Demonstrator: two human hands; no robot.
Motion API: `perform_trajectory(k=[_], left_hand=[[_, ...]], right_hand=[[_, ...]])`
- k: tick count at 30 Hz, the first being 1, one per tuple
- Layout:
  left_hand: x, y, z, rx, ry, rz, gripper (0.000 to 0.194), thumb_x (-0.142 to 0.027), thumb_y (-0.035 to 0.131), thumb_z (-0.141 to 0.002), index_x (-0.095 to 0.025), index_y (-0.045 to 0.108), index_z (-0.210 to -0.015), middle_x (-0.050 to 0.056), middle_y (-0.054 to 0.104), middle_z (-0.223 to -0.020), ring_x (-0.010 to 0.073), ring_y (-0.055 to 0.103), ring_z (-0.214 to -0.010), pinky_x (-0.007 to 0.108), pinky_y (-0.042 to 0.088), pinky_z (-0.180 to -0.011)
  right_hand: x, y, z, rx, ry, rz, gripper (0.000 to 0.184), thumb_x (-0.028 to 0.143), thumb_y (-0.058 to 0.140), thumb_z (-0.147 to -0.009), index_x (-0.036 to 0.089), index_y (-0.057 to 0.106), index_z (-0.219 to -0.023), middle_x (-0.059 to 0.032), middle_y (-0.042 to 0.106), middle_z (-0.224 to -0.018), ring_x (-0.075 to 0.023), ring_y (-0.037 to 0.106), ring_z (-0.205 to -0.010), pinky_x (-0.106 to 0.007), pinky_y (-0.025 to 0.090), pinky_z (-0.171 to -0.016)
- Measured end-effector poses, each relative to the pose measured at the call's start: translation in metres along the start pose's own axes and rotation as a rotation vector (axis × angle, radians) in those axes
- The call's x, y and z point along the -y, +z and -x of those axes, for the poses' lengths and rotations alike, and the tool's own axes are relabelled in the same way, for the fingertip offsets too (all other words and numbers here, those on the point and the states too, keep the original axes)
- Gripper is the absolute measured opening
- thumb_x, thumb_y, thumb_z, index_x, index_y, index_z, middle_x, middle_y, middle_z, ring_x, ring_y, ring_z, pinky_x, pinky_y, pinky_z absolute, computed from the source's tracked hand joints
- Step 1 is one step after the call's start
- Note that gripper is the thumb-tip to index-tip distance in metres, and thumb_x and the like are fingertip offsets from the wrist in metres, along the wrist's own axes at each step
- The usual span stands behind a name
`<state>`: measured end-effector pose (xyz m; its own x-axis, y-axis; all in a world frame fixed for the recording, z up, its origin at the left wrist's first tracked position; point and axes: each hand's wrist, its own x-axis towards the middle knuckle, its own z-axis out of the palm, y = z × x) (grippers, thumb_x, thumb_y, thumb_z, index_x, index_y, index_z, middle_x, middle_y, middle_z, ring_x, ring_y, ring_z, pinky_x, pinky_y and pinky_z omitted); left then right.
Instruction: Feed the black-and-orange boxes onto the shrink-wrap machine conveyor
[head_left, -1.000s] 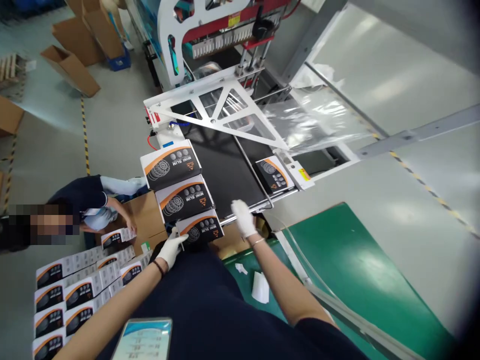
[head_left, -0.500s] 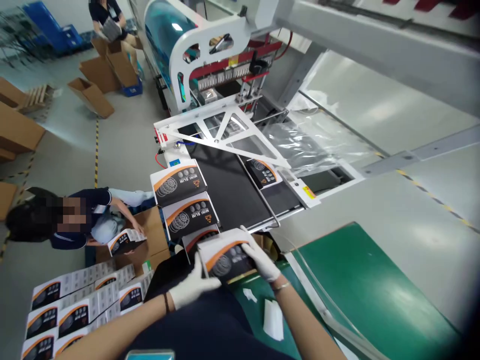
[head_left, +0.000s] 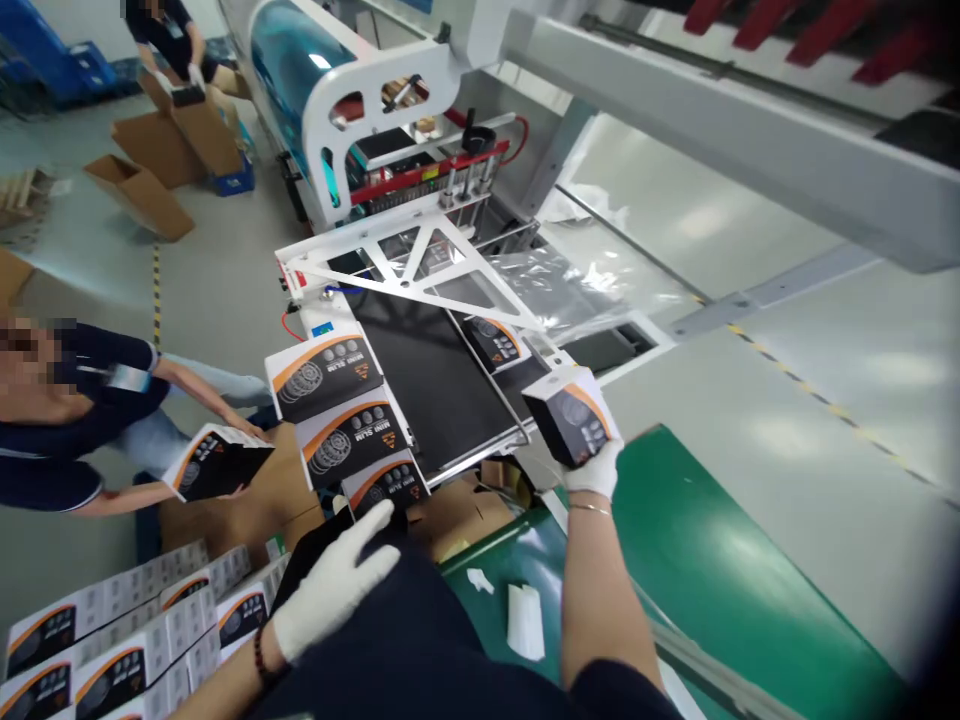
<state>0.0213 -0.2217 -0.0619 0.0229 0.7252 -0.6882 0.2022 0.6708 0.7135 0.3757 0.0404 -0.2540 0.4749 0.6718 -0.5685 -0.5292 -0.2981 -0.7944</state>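
Note:
In my gloved right hand (head_left: 595,472) is a black-and-white product box (head_left: 574,415) with an orange stripe, held up at the near right corner of the black conveyor belt (head_left: 431,375). My gloved left hand (head_left: 337,580) holds nothing, its thumb and fingers apart, just below the nearest of three "MINI SLIM" boxes (head_left: 351,440) lined up along the belt's left side. A further box (head_left: 495,342) lies on the belt's right lane, beyond a metal guide rail.
A white triangular frame (head_left: 405,283) and clear film (head_left: 555,285) belong to the packing machine. At left, a co-worker holds a box (head_left: 217,460) over a carton. Stacked boxes (head_left: 112,680) stand lower left; a green table (head_left: 735,560) is at right.
My right hand has carried the box from in front of me up and right. The left hand has let go of it and dropped back left. The view has shifted.

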Motion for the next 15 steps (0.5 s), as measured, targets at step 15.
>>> perform_trajectory(k=[15], left_hand=[[0.035,-0.014,0.016,-0.129,-0.107,-0.227,0.087,-0.070,0.040,-0.091,-0.016,0.038,-0.159,0.006,0.037,-0.166,0.0231,0.032,-0.155,0.044,0.018,-0.132]], right_hand=[[-0.031,-0.008,-0.028,-0.342,0.032,-0.141,0.053,0.057,0.039,-0.103,0.017,0.065,-0.125,-0.0109,0.073,-0.116,-0.0234,0.074,-0.102,-0.045,0.064,-0.089]])
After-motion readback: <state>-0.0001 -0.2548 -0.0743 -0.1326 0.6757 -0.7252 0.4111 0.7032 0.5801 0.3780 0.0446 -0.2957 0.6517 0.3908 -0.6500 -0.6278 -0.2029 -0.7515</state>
